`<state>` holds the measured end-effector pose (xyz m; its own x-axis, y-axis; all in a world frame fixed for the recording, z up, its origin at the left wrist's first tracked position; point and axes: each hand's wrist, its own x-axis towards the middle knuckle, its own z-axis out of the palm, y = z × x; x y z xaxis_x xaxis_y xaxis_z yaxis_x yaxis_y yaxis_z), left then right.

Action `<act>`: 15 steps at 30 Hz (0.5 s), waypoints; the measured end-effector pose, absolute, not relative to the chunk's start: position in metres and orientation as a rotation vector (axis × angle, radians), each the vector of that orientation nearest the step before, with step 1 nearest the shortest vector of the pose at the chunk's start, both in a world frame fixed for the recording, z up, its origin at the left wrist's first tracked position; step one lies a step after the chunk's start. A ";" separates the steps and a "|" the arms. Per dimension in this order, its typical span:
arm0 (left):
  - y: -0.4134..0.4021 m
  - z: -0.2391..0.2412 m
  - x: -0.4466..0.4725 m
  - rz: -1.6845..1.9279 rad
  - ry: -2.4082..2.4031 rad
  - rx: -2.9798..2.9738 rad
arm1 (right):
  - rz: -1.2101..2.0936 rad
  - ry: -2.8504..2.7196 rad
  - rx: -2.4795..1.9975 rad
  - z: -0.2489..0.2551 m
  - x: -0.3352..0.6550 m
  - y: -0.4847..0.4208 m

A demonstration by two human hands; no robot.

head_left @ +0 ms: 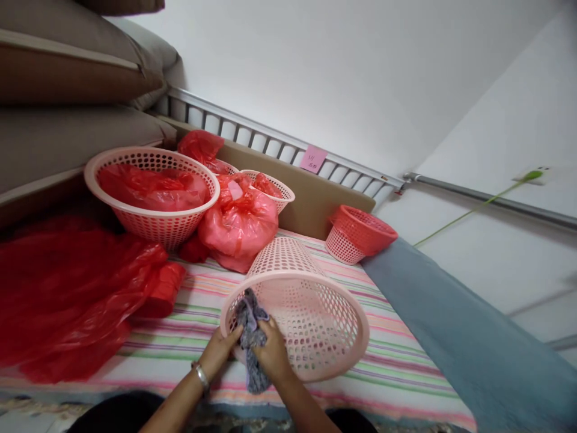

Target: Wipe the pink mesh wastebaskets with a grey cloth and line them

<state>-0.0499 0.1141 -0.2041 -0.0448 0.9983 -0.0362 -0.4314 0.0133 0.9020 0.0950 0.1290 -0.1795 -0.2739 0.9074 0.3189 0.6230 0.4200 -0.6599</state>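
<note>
A pink perforated plastic basket (pixel 311 270) lies on its side with its mouth facing me. At the left part of its rim, my left hand (pixel 220 353) is closed on the basket, the thumb up against a grey cloth (pixel 258 370) and the other fingers mostly hidden. My right hand (pixel 273 353) is closed on that crumpled cloth, just in front of the basket's opening. The cloth's upper end reaches over the inner wall, and its lower end hangs below the rim.
Left lie a red plastic bag sheet (pixel 76 307) and a red roll (pixel 166 288). Behind stand a pink basket lined with red plastic (pixel 153 210), a full tied red bag (pixel 241 225) and a red-wrapped basket (pixel 356 234). A striped sheet (pixel 392 361) covers the surface; cushions (pixel 67 138) are stacked left.
</note>
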 end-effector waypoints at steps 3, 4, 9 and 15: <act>0.114 -0.197 -0.057 1.431 0.959 0.842 | 0.609 -2.059 -1.210 -0.177 0.102 0.104; 0.114 -0.194 -0.060 1.446 0.970 0.838 | 0.620 -2.075 -1.193 -0.178 0.104 0.099; 0.119 -0.192 -0.064 1.512 0.956 0.826 | 0.589 -2.114 -1.169 -0.185 0.107 0.092; 0.114 -0.191 -0.057 1.503 0.907 0.829 | 0.473 -1.887 -1.406 -0.197 0.102 0.126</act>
<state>-0.0574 0.1138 -0.1915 -0.1131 0.9935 0.0149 -0.4500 -0.0646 0.8907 0.1025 0.1265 -0.1972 -0.1412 0.9333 0.3302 0.6671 0.3361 -0.6648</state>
